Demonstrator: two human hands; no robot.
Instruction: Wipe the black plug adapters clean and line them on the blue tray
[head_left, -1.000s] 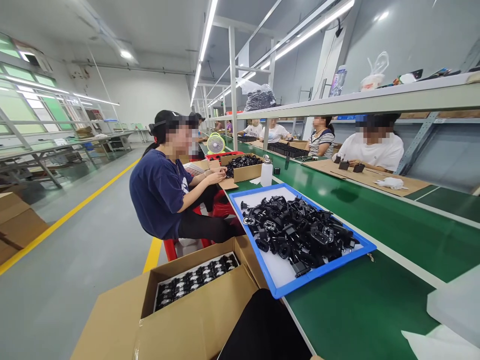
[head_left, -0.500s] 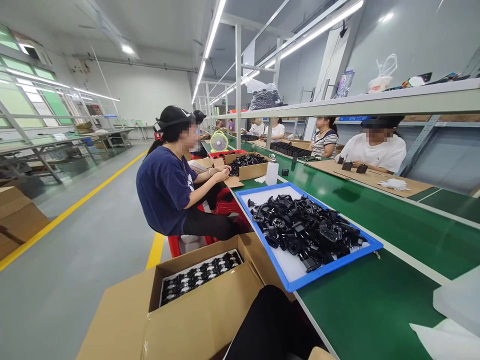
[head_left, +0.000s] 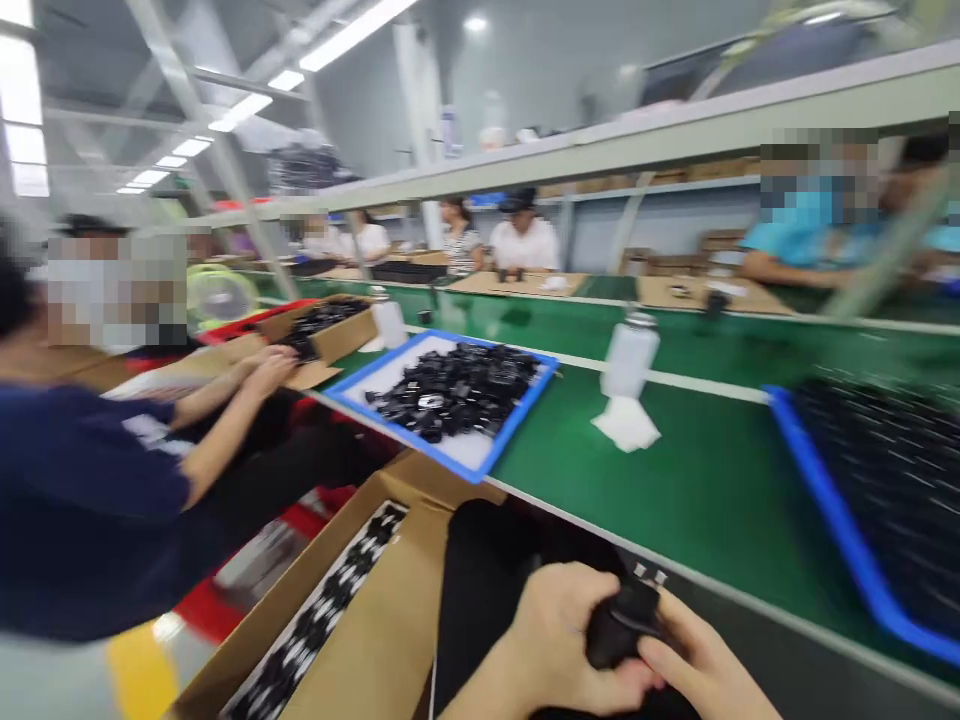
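Low in front of me, above my lap, both hands are closed around a black plug adapter (head_left: pixel 621 622) with two short metal prongs sticking up at its top. My left hand (head_left: pixel 559 635) wraps it from the left, thumb over the top. From the right, the fingers of my right hand (head_left: pixel 694 645) pinch its side. An open cardboard box (head_left: pixel 375 610) with rows of black and white parts stands to the left of my leg. On the green bench lies a blue-rimmed tray (head_left: pixel 517 425) heaped with small black parts (head_left: pixel 457 385).
A white bottle (head_left: pixel 630 355) stands behind a white tissue (head_left: pixel 627 424) on the bench (head_left: pixel 697 470). Another blue-edged tray (head_left: pixel 829 530) of black items is at right. A co-worker (head_left: pixel 82 500) sits close on the left. An overhead shelf (head_left: pixel 570 160) crosses above; others sit opposite.
My view has swung to the right and blurred. My two hands with the black plug adapter now show, along with the right-hand tray and the bottle with the tissue.
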